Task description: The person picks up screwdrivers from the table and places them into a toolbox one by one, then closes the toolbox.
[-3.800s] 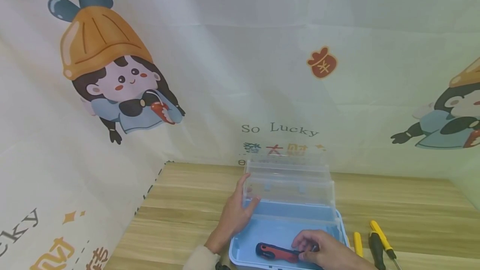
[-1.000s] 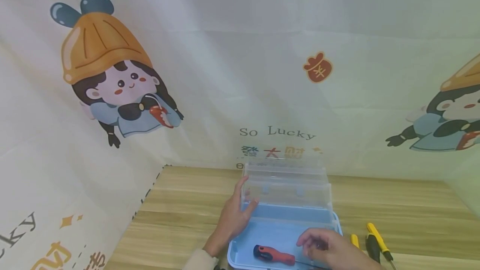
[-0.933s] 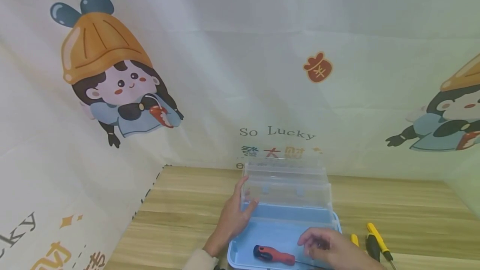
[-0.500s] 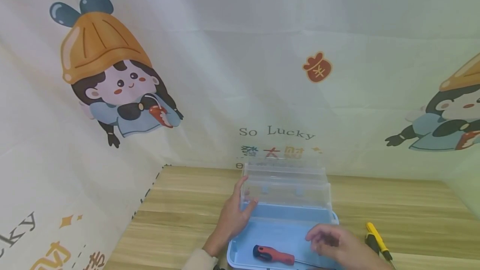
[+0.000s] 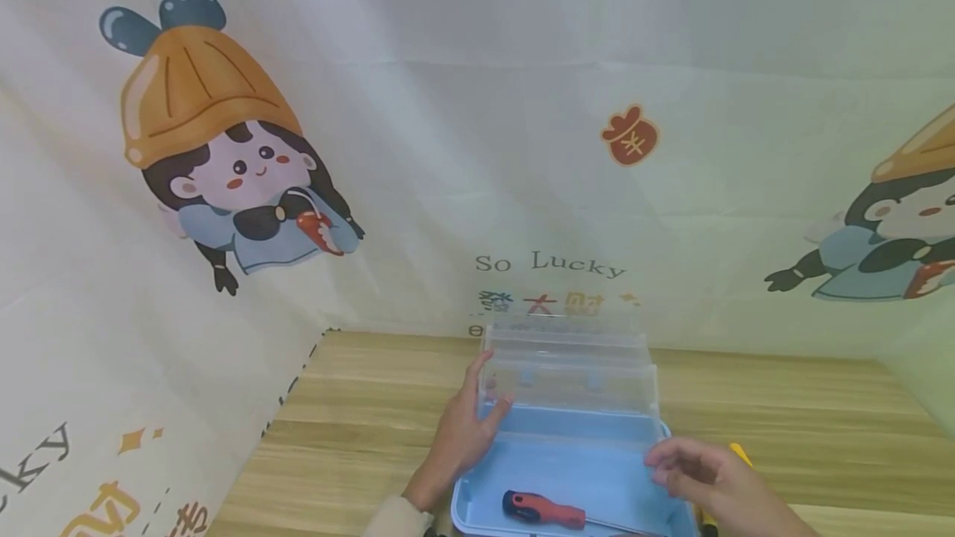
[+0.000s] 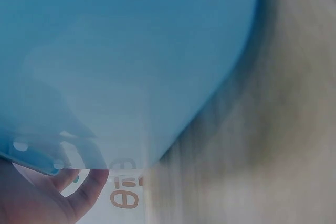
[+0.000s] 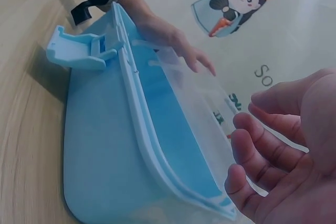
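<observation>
A light blue plastic storage box [image 5: 567, 471] stands open at the front of the table, with clear folding trays [image 5: 570, 388] raised at its back. In it lies a screwdriver [image 5: 548, 510] with a red and black handle, its shaft toward the right. My left hand [image 5: 462, 433] holds the left edge of the clear trays, thumb in front and fingers behind. Over the box's right rim, my right hand [image 5: 719, 479] hovers with loosely bent fingers; the right wrist view shows nothing between those fingers [image 7: 247, 150]. The box's blue wall [image 6: 131, 77] fills much of the left wrist view.
To the right of the box, yellow-handled tools [image 5: 740, 452] lie on the wooden table [image 5: 358, 404], mostly hidden by my right hand. A latch [image 7: 79, 51] sticks out from the box's front. A printed cloth [image 5: 448, 147] hangs behind the table.
The right hand has let go of the screwdriver, which stays in the box, and has moved right to the box's edge, covering the tools there. My left hand has kept its place.
</observation>
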Available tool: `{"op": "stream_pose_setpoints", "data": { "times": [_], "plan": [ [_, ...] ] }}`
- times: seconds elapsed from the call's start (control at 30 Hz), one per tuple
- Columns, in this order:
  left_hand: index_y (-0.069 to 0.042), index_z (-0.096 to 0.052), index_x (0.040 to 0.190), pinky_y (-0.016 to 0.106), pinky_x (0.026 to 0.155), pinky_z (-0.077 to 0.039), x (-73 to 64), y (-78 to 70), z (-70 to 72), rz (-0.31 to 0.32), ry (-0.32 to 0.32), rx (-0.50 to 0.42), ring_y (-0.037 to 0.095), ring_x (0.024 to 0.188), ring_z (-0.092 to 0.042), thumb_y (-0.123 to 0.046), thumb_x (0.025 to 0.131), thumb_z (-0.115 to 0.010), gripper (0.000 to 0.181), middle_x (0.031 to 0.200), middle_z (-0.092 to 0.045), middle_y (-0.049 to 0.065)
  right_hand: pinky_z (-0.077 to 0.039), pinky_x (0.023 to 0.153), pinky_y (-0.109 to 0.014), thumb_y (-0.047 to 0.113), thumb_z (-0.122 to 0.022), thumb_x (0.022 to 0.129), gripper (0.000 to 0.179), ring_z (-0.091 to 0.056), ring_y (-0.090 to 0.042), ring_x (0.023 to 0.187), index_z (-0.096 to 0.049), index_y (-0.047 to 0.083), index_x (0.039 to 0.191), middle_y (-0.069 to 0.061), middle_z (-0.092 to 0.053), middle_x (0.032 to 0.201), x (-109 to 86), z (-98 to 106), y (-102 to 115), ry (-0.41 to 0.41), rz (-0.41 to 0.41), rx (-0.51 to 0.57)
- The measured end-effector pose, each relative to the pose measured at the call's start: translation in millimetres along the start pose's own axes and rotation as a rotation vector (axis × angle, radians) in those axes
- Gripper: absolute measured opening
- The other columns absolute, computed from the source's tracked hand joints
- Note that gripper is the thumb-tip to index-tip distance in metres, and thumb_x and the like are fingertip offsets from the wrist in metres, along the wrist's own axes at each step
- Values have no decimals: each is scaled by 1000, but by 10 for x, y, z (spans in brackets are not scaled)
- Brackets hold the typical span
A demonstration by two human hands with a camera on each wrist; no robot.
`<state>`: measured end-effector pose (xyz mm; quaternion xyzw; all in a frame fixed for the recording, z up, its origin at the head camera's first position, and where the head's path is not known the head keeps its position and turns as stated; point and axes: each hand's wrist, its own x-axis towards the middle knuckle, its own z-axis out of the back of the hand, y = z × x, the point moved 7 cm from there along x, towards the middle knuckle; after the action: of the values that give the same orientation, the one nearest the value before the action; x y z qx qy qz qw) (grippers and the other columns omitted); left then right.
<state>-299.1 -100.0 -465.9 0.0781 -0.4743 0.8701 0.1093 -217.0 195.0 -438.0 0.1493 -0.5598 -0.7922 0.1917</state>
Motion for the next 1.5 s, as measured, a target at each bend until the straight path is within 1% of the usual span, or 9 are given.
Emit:
{"op": "stream_pose_setpoints", "data": {
  "times": [0.07,0.23,0.4,0.53,0.63,0.77,1.07,1.3,1.5],
  "plan": [
    [-28,-24,156,62,93,-49,0,6,-1,-3,-2,2,33,114,-63,-40,98,-57,67,135,-59,19,-54,79,-23,14,-58,100,27,-63,-7,97,-62,-6,117,0,-69,113,-25,34,-12,-9,15,-24],
    [-27,-24,156,62,94,-49,2,20,-4,4,-1,-10,33,115,-63,-41,98,-57,67,135,-59,19,-53,84,-28,20,-58,100,31,-61,-3,101,-62,-3,121,-11,-66,123,-90,138,-97,-46,-80,-42],
    [-27,-24,156,60,94,-49,-4,11,-5,4,5,-16,33,116,-62,-41,98,-57,67,136,-58,19,-52,88,-50,29,-58,100,35,-60,-19,110,-63,2,122,-15,-63,129,-176,244,-213,-117,-237,-46],
    [-29,-24,156,60,95,-49,-4,10,-6,10,12,-13,32,117,-62,-42,98,-57,68,137,-57,19,-52,87,-54,33,-59,99,38,-58,-29,114,-62,4,124,-14,-62,130,-245,351,-322,-188,-327,-51],
    [-30,-23,156,59,95,-49,-5,8,-6,11,13,-14,32,117,-62,-42,98,-57,68,138,-57,18,-54,87,-45,28,-58,100,39,-58,-29,114,-59,0,127,-18,-61,130,-272,421,-357,-204,-291,-91],
    [-33,-23,155,60,95,-49,-4,3,-4,0,7,-13,33,117,-62,-42,98,-57,67,137,-58,19,-54,81,-32,26,-57,101,41,-62,-19,105,-56,-4,129,-19,-63,127,-310,497,-402,-237,-271,-140],
    [-32,-23,155,60,95,-49,-10,4,-2,-6,2,-1,32,117,-62,-42,98,-57,67,137,-58,19,-55,79,-37,29,-58,100,44,-61,-20,102,-56,-3,131,-16,-65,123,-372,604,-500,-304,-362,-161],
    [-36,-22,155,60,96,-49,-10,7,-2,0,7,-3,32,118,-62,-42,98,-57,67,137,-58,18,-54,69,-28,23,-55,102,40,-59,-5,87,-53,-7,129,-3,-67,108,-419,650,-575,-279,-236,-193],
    [-39,-21,155,60,97,-48,-7,9,0,12,7,-1,32,117,-62,-42,98,-58,68,137,-58,17,-55,70,-28,20,-55,102,41,-60,-1,88,-51,-9,131,-8,-69,109,-444,705,-619,-302,-261,-203]
  ]
}}
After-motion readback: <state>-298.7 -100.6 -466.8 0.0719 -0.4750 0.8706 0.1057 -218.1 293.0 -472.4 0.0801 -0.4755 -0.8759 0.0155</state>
